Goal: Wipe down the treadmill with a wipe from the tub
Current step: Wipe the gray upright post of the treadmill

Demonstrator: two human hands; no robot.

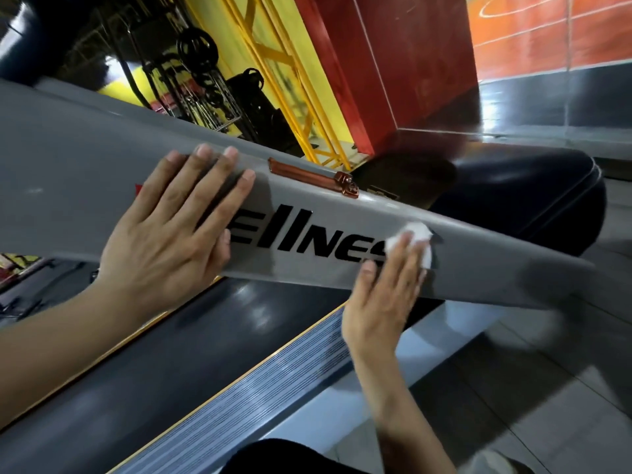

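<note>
Hands on the treadmill's grey side arm (307, 213), both of them. Right hand (379, 299) has its fingers straight and close together, pressing a crumpled white wipe (415, 236) flat against the arm, right at the end of the black lettering (304, 239), where the wipe covers the last letter. The wipe pokes out past the fingertips; the thumb lies apart, along the arm's lower edge. Left hand (171, 234) is spread wide, palm down, fingers splayed and straight, bracing on the same arm further along, covering the start of the lettering, its fingertips reaching the arm's upper edge. Just beyond those fingertips, a copper-brown clip-like fitting (311, 177) sits on the top edge of the arm. Below the arm runs the dark treadmill belt (164, 350), and beside it the ribbed silver side rail (270, 378) with a thin yellow edge. Past the arm, a black padded seat (533, 203) rests near a red pillar (403, 63). Further back, a yellow frame (273, 73) and racks of black weight plates (198, 49), rather blurred. Grey floor tiles (564, 388) lie on the right.
</note>
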